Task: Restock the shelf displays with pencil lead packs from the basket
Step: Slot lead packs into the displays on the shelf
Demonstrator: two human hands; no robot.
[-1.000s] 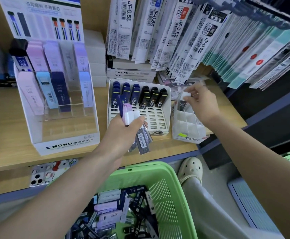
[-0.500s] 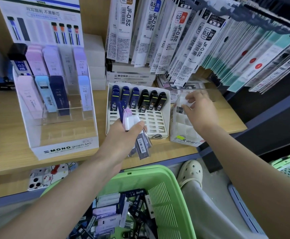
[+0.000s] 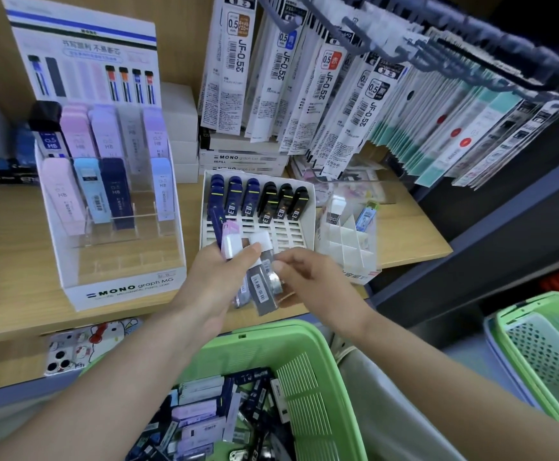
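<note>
My left hand [image 3: 213,286] grips a bundle of lead packs [image 3: 230,242], white and purple caps up, over the shelf's front edge. My right hand [image 3: 319,287] pinches a grey pack with a white cap [image 3: 262,289] at the bundle's right side. Below them, the green basket [image 3: 271,337] holds several loose packs [image 3: 201,414]. Behind the hands, a white slotted tray [image 3: 310,207] carries blue and black packs. A clear divider box [image 3: 348,236] to its right holds a white-capped pack [image 3: 336,211] and a small blue pack [image 3: 366,212]. The MONO display [image 3: 128,287] stands at the left.
Refill packets [image 3: 304,78] hang on hooks above the shelf. White boxes [image 3: 179,128] are stacked at the back. A phone in a cartoon case [image 3: 81,347] lies on the lower ledge. A second green basket [image 3: 544,354] sits at the right.
My right hand left the clear divider box, where a white-capped pack now stands, and came back to the bundle in my left hand, taking hold of a grey pack.
</note>
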